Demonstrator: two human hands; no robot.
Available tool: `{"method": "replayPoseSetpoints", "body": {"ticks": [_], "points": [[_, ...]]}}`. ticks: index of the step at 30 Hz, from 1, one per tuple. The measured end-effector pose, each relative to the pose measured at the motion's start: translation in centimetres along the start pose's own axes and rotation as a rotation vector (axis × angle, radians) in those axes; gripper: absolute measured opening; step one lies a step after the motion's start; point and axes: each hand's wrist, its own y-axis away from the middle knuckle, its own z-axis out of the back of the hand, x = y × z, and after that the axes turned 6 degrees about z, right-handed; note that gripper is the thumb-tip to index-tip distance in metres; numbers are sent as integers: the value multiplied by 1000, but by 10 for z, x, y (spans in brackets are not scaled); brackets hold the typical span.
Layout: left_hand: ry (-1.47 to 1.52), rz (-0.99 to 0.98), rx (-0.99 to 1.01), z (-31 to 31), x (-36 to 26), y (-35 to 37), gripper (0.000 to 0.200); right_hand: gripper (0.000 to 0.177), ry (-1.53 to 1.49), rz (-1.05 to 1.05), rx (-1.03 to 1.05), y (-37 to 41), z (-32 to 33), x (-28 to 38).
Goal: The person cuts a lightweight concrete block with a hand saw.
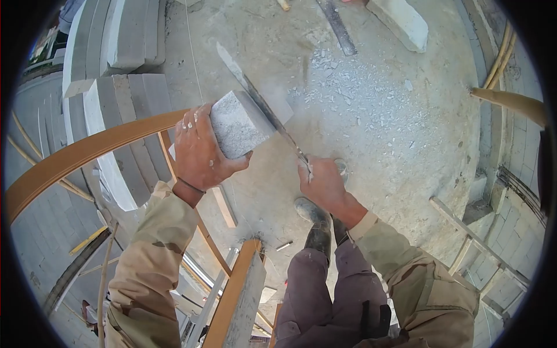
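My left hand [197, 145], dusty with white powder, is wrapped round the near side of a pale aerated concrete block [235, 126]. The block's rough, grainy end faces me. My right hand [326, 184] is closed round the lower end of a machete [261, 100], whose handle is mostly hidden in my fingers. Its long blade slants up and to the left along the block's right edge. A brown wooden bar [110, 136] runs in from the left and ends behind my left hand.
Stacked pale blocks [119, 110] stand at left. White chips [360, 87] litter the concrete floor [400, 174]. Farther off lie a dark flat strip [336, 26] and another block [400, 23]. A wooden ladder [481, 246] leans at right, and a bamboo pole [510, 104] juts in.
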Motion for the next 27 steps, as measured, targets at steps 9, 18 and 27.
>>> {"method": "replayPoseSetpoints", "body": {"ticks": [9,18,27], "points": [[62,62,58,7,-3,3,107,22,-44,18,-234,-1,50,96],[50,56,43,7,0,0,105,27,71,-6,-196,-17,54,122],[33,72,85,13,-1,-2,106,31,137,-265,14,-9,42,96]]}}
